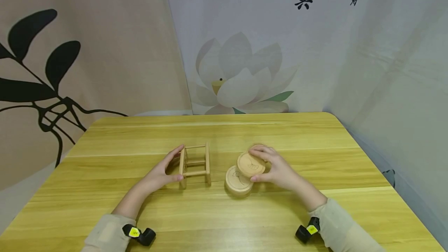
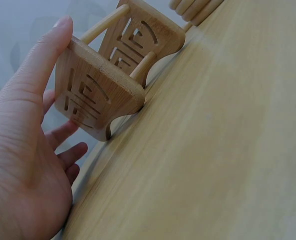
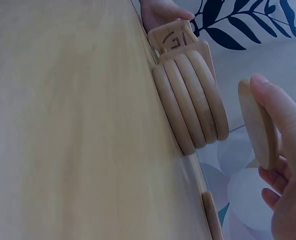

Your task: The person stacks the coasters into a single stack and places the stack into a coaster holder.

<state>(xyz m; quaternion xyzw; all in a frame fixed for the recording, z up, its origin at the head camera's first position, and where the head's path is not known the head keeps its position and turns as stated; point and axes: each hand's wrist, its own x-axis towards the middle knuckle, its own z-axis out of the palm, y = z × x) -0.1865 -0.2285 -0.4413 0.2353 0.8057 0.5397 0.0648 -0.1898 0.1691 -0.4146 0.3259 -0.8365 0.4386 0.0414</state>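
Observation:
In the head view my left hand [image 1: 159, 174] grips a small wooden coaster rack [image 1: 207, 162] by its left end panel, thumb at the near edge and fingers at the far edge. Cut-out slots show on the rack's panels [image 2: 90, 92] in the left wrist view, with round rods joining them. My right hand [image 1: 280, 170] pinches a round wooden coaster [image 1: 250, 164] with a leaf-like engraving. In the right wrist view this coaster is held up, apart from a stack of several coasters [image 3: 192, 102] on the table. The stack's top coaster [image 1: 235, 180] carries a similar engraving.
Another coaster [image 3: 212, 215] lies flat on the table beyond the stack, mostly hidden by the right hand in the head view. The wooden table [image 1: 175, 221] has rounded far corners. Behind it hangs a printed curtain [image 1: 241, 65] with a lotus flower.

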